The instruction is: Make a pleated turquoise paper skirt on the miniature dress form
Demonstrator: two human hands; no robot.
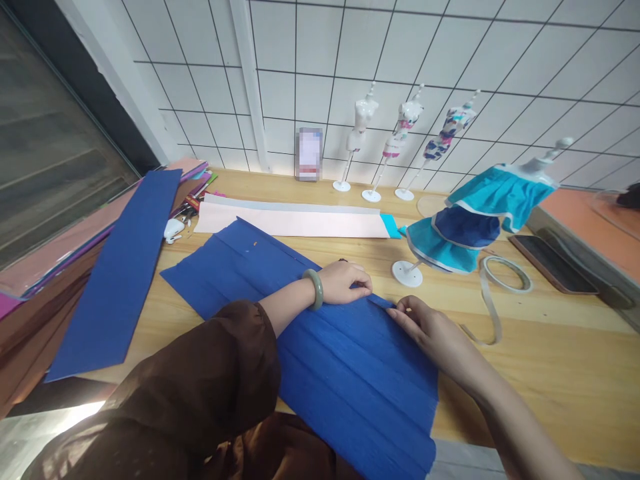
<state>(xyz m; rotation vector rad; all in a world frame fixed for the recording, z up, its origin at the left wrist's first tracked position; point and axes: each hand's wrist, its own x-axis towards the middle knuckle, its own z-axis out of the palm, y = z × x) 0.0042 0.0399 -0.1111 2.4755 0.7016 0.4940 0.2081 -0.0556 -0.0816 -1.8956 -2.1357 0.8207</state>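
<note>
A wide sheet of blue crepe paper [345,373] with several creases lies slantwise on the table and hangs over its front edge. My left hand [345,281], a green bangle at its wrist, rests on the sheet with fingers curled at the far edge. Just right of it, my right hand [415,320] pinches a narrow fold of the same edge between thumb and fingers. The fingertips of the left hand are partly hidden. Beyond the hands stands a small dress form [543,167] wearing a tiered turquoise and dark blue ruffled dress [465,227].
A roll of tape [525,283] with a loose tail and a phone [553,263] lie at the right. Pale pink paper [285,220] stretches behind the sheet. Three small dress forms [356,133] and an upright phone [309,155] line the tiled wall. Folded blue paper [115,280] lies left.
</note>
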